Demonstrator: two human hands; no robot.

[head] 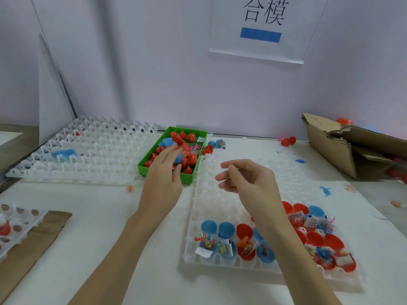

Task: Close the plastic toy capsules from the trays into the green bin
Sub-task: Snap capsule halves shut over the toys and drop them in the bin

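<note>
Risk as we see it: our left hand (164, 170), fingers loosely spread over the green bin (187, 179) at 12 o'clock, grips nothing, our right hand (244, 181) is empty and half-curled, and a careless reach could tip open capsules (246, 241) in the near tray (198, 216) at 4 o'clock.

Bright, even, cool light, prob. from overhead; shadows soft and faint on the white bench (92, 234). No hard glare. Wide-angle bend at edges: wall lines lean. Slight overall softness; cardboard box (352, 148) at right edge smeared, w/ motion blur. Centre reasonably sharp.
</note>
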